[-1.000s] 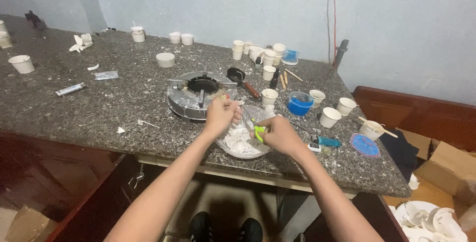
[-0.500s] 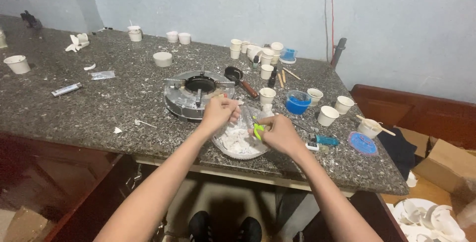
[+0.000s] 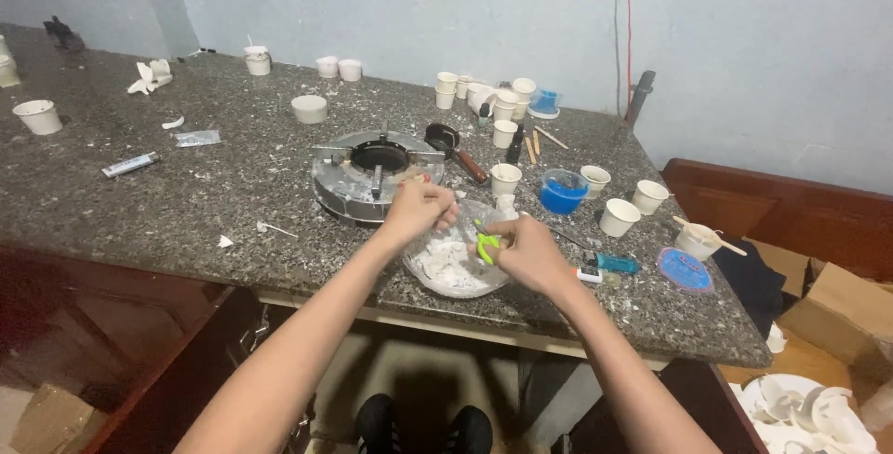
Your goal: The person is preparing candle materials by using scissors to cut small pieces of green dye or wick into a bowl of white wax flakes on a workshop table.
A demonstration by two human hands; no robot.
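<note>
A clear bowl [image 3: 453,277] of white pieces sits near the granite counter's front edge. Over it, my left hand [image 3: 419,208] pinches a small white piece, fingers closed. My right hand [image 3: 524,251] grips green-handled scissors [image 3: 486,247], the blades pointing toward the left hand. What exactly lies between the blades is too small to tell. Both hands hover just above the bowl's white contents.
A round metal burner [image 3: 370,170] stands just behind the bowl. Several white paper cups [image 3: 618,217], a blue-filled cup [image 3: 562,195], wooden sticks [image 3: 709,235], a blue lid [image 3: 684,269] and a lighter [image 3: 612,263] crowd the right. A brown sofa [image 3: 791,217] and a cardboard box [image 3: 846,319] stand right of the counter.
The hands stay over the bowl with only slight shifts; the view has drifted a little, so the counter sits slightly differently in frame.
</note>
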